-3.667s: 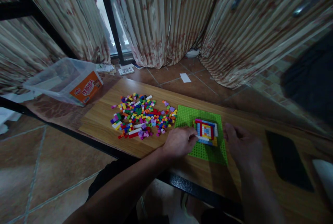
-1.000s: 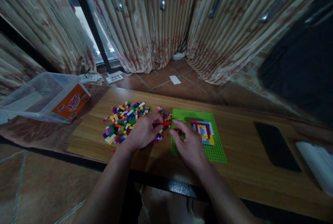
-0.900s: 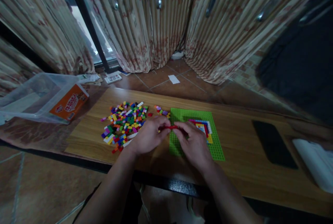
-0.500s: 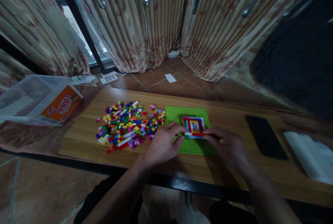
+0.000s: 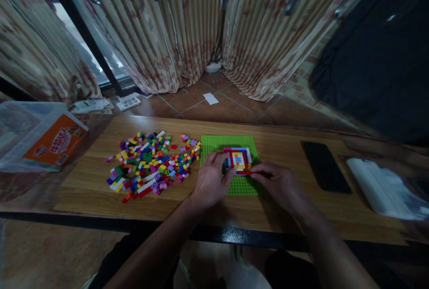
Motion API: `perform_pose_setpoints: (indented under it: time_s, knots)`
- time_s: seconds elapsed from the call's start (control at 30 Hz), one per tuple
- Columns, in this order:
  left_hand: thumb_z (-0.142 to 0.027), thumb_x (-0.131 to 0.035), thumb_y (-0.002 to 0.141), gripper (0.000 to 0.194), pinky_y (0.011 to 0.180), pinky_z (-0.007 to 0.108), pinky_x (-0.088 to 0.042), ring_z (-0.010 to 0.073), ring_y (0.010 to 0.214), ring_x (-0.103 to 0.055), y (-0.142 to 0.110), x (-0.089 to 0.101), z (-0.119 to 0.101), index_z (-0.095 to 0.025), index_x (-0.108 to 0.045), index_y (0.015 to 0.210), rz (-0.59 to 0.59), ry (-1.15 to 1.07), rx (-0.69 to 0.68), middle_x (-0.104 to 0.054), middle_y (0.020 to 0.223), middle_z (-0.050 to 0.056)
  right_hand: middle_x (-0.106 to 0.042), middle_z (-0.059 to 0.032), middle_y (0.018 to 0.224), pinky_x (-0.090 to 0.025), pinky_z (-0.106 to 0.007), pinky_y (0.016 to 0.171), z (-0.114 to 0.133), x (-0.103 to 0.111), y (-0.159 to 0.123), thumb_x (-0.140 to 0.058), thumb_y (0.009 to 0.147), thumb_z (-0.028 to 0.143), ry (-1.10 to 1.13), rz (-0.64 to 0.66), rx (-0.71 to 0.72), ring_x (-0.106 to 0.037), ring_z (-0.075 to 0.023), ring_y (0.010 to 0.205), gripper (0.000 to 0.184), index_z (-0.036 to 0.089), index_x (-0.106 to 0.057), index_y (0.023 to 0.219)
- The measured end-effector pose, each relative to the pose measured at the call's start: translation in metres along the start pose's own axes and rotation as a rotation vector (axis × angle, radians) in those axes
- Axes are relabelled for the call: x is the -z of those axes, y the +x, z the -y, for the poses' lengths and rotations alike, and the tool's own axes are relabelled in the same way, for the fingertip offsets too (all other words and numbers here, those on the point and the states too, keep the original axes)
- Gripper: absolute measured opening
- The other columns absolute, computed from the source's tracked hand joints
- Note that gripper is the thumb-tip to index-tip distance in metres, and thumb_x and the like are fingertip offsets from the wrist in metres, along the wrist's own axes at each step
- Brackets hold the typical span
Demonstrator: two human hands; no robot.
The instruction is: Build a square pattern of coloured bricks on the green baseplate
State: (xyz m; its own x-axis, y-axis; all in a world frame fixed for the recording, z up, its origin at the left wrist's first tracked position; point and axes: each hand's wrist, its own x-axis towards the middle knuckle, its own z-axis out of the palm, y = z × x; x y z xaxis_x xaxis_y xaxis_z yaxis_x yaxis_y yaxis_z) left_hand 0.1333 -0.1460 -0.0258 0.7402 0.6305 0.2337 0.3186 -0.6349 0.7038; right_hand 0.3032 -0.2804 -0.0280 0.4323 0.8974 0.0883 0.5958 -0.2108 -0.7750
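Note:
A green baseplate (image 5: 214,144) lies on the wooden table and carries a small square build of red, white, blue and yellow bricks (image 5: 238,158). My left hand (image 5: 212,181) rests on the plate's left part, fingers spread against the build's left side. My right hand (image 5: 279,183) is at the build's near right corner, fingertips pinched on a red brick (image 5: 244,172) along its near edge. A heap of loose coloured bricks (image 5: 150,161) lies left of the plate.
A clear plastic tub with an orange label (image 5: 50,140) lies at the far left. A black phone (image 5: 324,166) and a clear bag (image 5: 382,189) lie on the table's right. Curtains (image 5: 174,25) hang behind, above a tiled floor.
A second ago both hands held a red brick by the heap's edge. They have since moved onto the baseplate, and the red brick now sits at the build's near edge.

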Motion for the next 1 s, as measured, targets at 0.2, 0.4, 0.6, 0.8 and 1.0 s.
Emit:
perform_pose_setpoints:
  time_s: [0.2, 0.4, 0.6, 0.8, 1.0]
  knots:
    - [-0.033, -0.065, 0.083, 0.041, 0.098, 0.044, -0.049, 0.0265, 0.114, -0.057, 0.002, -0.009, -0.004, -0.019, -0.054, 0.120, -0.059, -0.018, 0.117, -0.061, 0.117, 0.010, -0.072, -0.0023, 0.087, -0.051, -0.031, 0.071, 0.002, 0.002, 0.001, -0.062, 0.086, 0.035, -0.031, -0.004, 0.025, -0.066, -0.0174, 0.078, 0.016, 0.024, -0.073, 0.088]
    - [-0.036, -0.069, 0.079, 0.049, 0.089, 0.041, -0.052, 0.0260, 0.109, -0.059, 0.003, -0.014, -0.005, -0.018, -0.054, 0.122, -0.055, -0.025, 0.198, -0.061, 0.114, 0.010, -0.073, -0.0034, 0.090, -0.052, -0.033, 0.074, 0.002, 0.000, 0.001, -0.059, 0.088, 0.036, -0.037, 0.005, 0.047, -0.067, -0.0183, 0.081, 0.018, 0.025, -0.074, 0.089]
    - [-0.036, -0.071, 0.077, 0.047, 0.088, 0.040, -0.052, 0.0257, 0.106, -0.061, 0.005, -0.016, -0.007, -0.018, -0.055, 0.118, -0.052, -0.037, 0.276, -0.062, 0.113, 0.010, -0.074, -0.0033, 0.090, -0.052, -0.033, 0.073, -0.003, -0.001, 0.003, -0.062, 0.085, 0.036, 0.007, -0.002, 0.012, -0.068, -0.0185, 0.081, 0.018, 0.024, -0.075, 0.088]
    - [-0.034, -0.072, 0.074, 0.047, 0.087, 0.039, -0.052, 0.0259, 0.107, -0.061, 0.007, -0.017, -0.011, -0.017, -0.055, 0.115, -0.049, -0.043, 0.336, -0.062, 0.116, 0.012, -0.074, -0.0023, 0.089, -0.051, -0.033, 0.074, -0.004, -0.001, 0.003, -0.063, 0.086, 0.036, 0.034, 0.023, 0.008, -0.068, -0.0180, 0.080, 0.016, 0.024, -0.074, 0.087]
    - [-0.032, -0.072, 0.074, 0.049, 0.086, 0.037, -0.053, 0.0246, 0.107, -0.062, 0.007, -0.016, -0.013, -0.016, -0.054, 0.117, -0.051, -0.062, 0.361, -0.061, 0.118, 0.012, -0.073, -0.0029, 0.087, -0.051, -0.033, 0.075, -0.001, -0.003, 0.002, -0.063, 0.085, 0.035, 0.062, 0.002, -0.013, -0.067, -0.0173, 0.079, 0.016, 0.023, -0.074, 0.085]
